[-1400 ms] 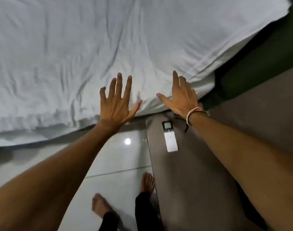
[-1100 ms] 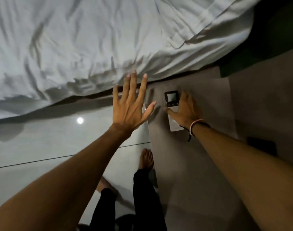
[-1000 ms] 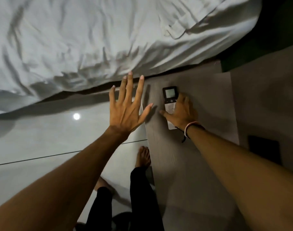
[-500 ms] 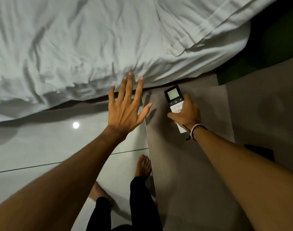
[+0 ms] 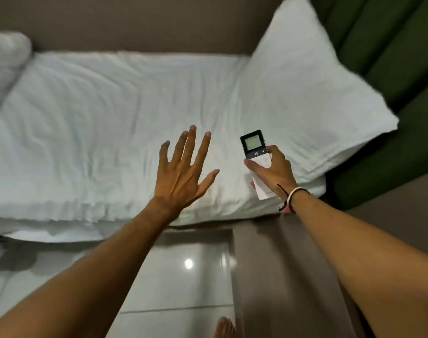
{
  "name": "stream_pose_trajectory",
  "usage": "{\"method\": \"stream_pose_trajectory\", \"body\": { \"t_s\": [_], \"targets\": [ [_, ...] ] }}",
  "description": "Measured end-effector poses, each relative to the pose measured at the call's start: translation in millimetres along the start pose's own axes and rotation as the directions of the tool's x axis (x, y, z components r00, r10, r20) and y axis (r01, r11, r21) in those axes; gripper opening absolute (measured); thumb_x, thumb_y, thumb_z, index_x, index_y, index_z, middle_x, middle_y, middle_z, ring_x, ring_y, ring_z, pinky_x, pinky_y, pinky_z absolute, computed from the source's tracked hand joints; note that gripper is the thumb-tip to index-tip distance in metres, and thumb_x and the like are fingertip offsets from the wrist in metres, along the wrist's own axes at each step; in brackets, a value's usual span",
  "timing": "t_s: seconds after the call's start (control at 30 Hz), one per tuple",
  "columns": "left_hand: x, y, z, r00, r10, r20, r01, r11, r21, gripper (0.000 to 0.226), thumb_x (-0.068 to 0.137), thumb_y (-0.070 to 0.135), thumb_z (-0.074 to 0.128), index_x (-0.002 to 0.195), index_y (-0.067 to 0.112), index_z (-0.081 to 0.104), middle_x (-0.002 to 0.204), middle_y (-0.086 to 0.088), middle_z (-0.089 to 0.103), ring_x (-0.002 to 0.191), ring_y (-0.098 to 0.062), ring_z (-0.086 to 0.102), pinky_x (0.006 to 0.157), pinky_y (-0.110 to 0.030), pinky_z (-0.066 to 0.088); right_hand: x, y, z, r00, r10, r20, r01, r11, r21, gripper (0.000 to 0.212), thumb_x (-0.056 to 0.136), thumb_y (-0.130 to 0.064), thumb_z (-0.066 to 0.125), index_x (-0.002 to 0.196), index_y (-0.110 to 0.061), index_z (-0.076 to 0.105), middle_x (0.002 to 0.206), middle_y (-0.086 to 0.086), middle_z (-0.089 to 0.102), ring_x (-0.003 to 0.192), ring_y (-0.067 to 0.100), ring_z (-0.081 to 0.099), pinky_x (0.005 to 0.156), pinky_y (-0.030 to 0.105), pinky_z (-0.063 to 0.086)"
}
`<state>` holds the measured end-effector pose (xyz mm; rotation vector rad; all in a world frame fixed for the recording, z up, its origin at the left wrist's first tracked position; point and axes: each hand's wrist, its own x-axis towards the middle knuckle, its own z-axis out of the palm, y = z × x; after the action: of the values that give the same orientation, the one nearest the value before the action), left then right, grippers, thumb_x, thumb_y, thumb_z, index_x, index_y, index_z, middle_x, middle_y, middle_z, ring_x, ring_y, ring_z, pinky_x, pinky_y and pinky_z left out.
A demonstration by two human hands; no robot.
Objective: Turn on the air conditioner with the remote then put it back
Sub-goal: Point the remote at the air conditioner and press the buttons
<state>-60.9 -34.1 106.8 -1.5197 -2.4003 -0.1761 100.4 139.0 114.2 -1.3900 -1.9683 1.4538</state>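
A white remote (image 5: 256, 156) with a dark top and a small lit screen is gripped in my right hand (image 5: 274, 172), lifted in the air in front of the bed. My thumb lies across its buttons below the power key; its lower end sticks out under my palm. My left hand (image 5: 183, 172) hovers to the left of it, palm down, fingers spread, holding nothing. No air conditioner is in view.
A bed with a white sheet (image 5: 110, 132) and a white pillow (image 5: 305, 106) fills the middle. The brown side table (image 5: 281, 276) is below my right arm. A green padded headboard (image 5: 391, 57) stands at right. Glossy floor tiles (image 5: 183, 276) and my foot (image 5: 224, 329) are below.
My right hand closed on the remote on the brown table and lifted it up over the bed's edge. The view tilted upward, now showing the pillow and wall.
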Motion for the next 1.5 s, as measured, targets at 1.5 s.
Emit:
{"method": "stream_pose_trajectory", "body": {
  "t_s": [1.5],
  "targets": [
    [-64.3,-348.5,-564.7,0.745,-0.383,-0.546,0.595,0.751,0.286,0.086,0.091,0.073,0.01,0.16,0.023,0.019,0.167,-0.017,0.023,0.15,-0.034,0.034,0.111,-0.058,0.036,-288.4,-613.4,133.6,0.655,-0.728,0.201,0.571,0.652,0.499,0.021,0.098,-0.014,0.052,0.117,-0.007,0.053,0.099,0.026,0.07,0.067,0.041,0.07,0.065,0.051,0.064]
  ]
}}
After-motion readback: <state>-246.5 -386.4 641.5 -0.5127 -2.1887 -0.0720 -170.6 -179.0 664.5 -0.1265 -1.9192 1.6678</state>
